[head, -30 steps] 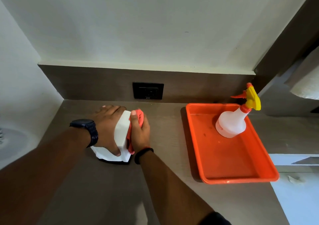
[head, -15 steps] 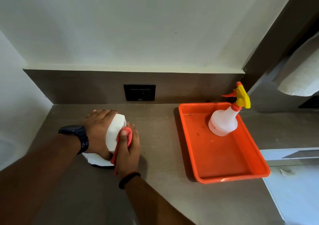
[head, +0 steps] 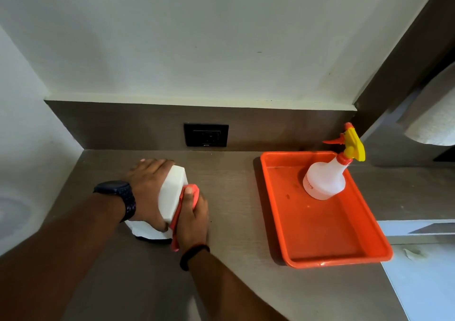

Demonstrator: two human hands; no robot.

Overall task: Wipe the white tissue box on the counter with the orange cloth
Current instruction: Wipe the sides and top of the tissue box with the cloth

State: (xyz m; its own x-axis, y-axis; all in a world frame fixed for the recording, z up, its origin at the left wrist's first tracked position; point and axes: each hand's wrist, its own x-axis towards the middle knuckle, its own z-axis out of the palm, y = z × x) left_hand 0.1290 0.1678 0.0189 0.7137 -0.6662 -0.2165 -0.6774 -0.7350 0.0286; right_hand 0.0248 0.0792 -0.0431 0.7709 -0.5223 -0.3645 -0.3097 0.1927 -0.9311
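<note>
Mid-wipe: left hand (head: 147, 192) fingers spread clamping tissue box (head: 172, 192) on surface, right hand (head: 193, 220) fingers pressing orange cloth (head: 190, 197) on its right face, probably; next stroke needs steady bracing.

Hands: two, left hand (head: 147, 192) and right hand (head: 193, 218)
Tissue box (head: 172, 192): one
Orange cloth (head: 190, 194): one
Tray (head: 327, 261): one
Spray bottle (head: 322, 180): one
Wall socket (head: 206, 135): one
Watch (head: 118, 192): one
Wristband (head: 193, 255): one
</note>
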